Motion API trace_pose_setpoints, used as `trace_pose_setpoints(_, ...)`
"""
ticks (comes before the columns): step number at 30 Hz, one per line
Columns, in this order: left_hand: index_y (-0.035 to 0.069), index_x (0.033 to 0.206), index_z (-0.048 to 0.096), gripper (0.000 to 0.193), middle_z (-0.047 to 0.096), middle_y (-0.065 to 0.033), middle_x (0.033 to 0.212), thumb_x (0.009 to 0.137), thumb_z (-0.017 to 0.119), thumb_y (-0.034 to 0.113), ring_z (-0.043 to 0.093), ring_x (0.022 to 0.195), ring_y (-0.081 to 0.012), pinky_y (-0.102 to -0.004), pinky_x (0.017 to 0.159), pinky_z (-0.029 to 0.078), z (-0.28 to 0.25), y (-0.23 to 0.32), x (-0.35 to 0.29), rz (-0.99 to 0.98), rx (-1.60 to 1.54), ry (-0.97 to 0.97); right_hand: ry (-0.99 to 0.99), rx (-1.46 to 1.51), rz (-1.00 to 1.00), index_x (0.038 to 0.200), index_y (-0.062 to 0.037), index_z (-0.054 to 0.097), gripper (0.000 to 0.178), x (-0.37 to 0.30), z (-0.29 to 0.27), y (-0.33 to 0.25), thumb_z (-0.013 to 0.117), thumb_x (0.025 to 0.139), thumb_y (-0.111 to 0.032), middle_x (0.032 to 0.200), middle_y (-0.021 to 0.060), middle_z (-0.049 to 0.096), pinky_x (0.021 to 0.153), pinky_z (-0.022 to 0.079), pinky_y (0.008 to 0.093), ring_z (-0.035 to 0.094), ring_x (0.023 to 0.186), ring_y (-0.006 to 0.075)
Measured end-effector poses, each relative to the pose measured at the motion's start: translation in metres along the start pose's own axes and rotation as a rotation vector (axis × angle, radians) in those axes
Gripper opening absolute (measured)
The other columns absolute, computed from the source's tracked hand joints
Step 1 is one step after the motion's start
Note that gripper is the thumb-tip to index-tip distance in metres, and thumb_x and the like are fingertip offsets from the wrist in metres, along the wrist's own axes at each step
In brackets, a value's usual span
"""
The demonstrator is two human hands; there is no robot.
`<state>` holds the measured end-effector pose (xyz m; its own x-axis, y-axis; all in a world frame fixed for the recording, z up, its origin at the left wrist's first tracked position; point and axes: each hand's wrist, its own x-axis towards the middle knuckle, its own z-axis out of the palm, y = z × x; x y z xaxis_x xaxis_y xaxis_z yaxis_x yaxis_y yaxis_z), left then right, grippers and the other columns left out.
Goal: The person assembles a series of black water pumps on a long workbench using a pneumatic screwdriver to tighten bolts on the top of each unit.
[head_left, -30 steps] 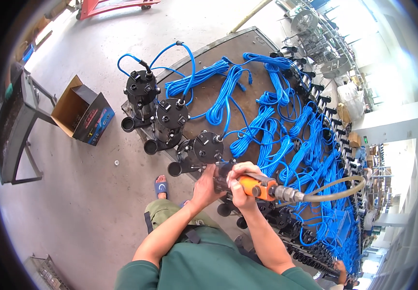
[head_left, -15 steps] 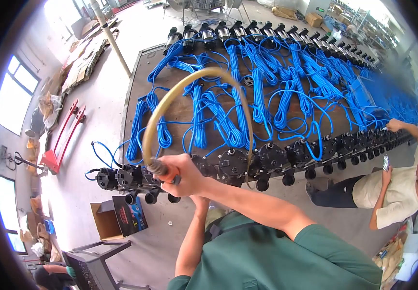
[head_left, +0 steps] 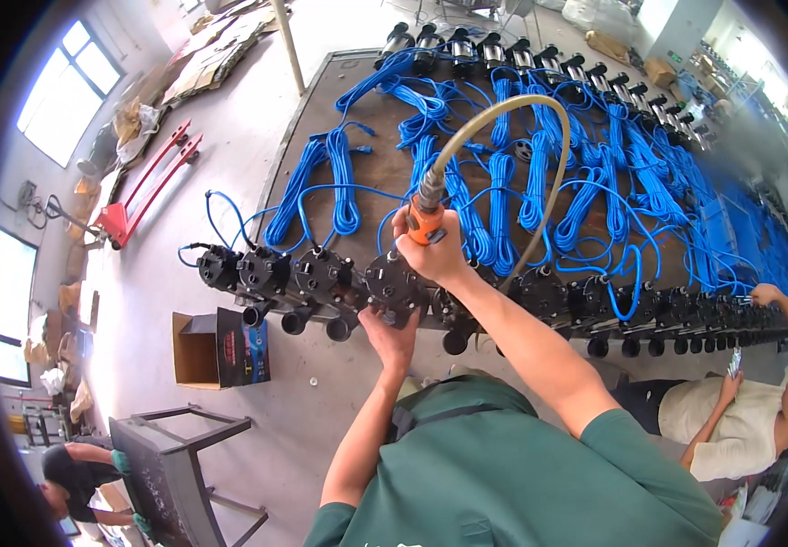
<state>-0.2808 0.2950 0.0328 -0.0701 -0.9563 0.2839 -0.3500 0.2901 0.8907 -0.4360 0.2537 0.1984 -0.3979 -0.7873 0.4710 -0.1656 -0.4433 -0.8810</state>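
My right hand (head_left: pixel 437 253) is wrapped round an orange air screwdriver (head_left: pixel 426 225). A yellowish hose (head_left: pixel 565 146) runs from the metal fitting at its top, arcs over the table and comes down behind my right forearm. The tool's lower end is hidden by my hand. Beneath it, my left hand (head_left: pixel 391 335) grips the near side of a black round pump (head_left: pixel 390 283), partly hiding it. To its left along the table edge stand further black pumps (head_left: pixel 321 273) with round outlets facing me, and the row continues rightward.
Bundles of blue cable (head_left: pixel 344 187) cover the dark tabletop (head_left: pixel 316 118). Silver-and-black pumps (head_left: pixel 462 50) line its far edge. An open carton (head_left: pixel 200 351), a red pallet jack (head_left: pixel 125 219) and a metal frame table (head_left: pixel 161 483) stand leftward. One co-worker (head_left: pixel 740 410) works at right, another (head_left: pixel 79 479) at lower left.
My right hand has moved rightward along the pump row with the screwdriver. My left hand, mostly hidden behind it before, now shows on a pump. The view has turned somewhat.
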Motion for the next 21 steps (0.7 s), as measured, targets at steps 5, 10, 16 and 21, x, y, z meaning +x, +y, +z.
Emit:
trace_pose_setpoints(5,-0.002,0.112,0.047,0.068,0.052,-0.0145,0.106,0.063,0.09,0.016,0.061,0.1,-0.0294,-0.04,0.091,0.054,-0.005,-0.003,0.003,0.032,0.164,0.005,0.005,0.085,-0.028,0.1,0.0038,0.064,0.026,0.006,0.005,-0.015,0.061,0.074,0.003,0.086,0.0088,0.069,0.063,0.05,0.0235,0.063,0.069,0.0101)
trace_pose_setpoints(10,-0.001,0.112,0.048,0.066,0.053,-0.0139,0.106,0.063,0.09,0.014,0.063,0.096,-0.0264,-0.0392,0.084,0.058,-0.001,-0.012,0.0,0.047,0.081,0.061,-0.025,0.222,-0.053,0.108,0.0017,0.063,0.032,0.002,-0.006,-0.038,0.061,0.076,0.006,0.089,0.0078,0.067,0.064,0.052,0.0226,0.063,0.074,0.0094)
trace_pose_setpoints(16,0.001,0.103,0.049,0.065,0.054,-0.015,0.095,0.059,0.092,0.021,0.059,0.09,-0.037,-0.0454,0.079,0.049,-0.003,0.002,0.0,0.018,0.073,0.076,-0.025,0.082,0.016,0.092,0.0032,0.065,0.017,0.003,-0.003,0.0,0.062,0.075,0.004,0.081,0.0049,0.065,0.067,0.051,0.0256,0.063,0.073,0.0112)
trace_pose_setpoints(21,-0.002,0.115,0.049,0.065,0.057,-0.0155,0.099,0.069,0.089,0.019,0.06,0.092,-0.0313,-0.04,0.082,0.05,0.0,0.018,-0.016,-0.057,0.092,0.122,-0.074,0.059,-0.023,0.09,0.0042,0.064,0.016,0.002,-0.006,0.011,0.062,0.075,0.004,0.077,0.0059,0.065,0.067,0.051,0.026,0.064,0.072,0.0116)
